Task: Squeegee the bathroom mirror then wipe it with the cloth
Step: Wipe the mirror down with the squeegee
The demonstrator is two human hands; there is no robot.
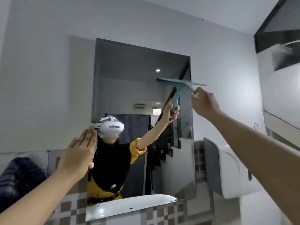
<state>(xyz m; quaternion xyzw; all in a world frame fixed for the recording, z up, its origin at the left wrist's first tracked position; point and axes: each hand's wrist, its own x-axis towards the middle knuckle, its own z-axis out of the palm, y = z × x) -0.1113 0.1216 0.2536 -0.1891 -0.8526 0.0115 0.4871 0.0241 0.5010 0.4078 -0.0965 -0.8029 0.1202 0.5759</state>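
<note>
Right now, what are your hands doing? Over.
Right hand grips squeegee, blade at mirror's upper right. Left hand flat against mirror's left edge. No cloth in sight. Nothing blocking.

A bathroom in a home.
A frameless mirror (142, 111) hangs mid-frame on a pale wall (48, 78), above a band of brown-and-white checked tiles (162, 213) along the bottom. A white wall-mounted unit (227, 172) sits at lower right, and a dark striped towel (17, 176) hangs at lower left.
</note>
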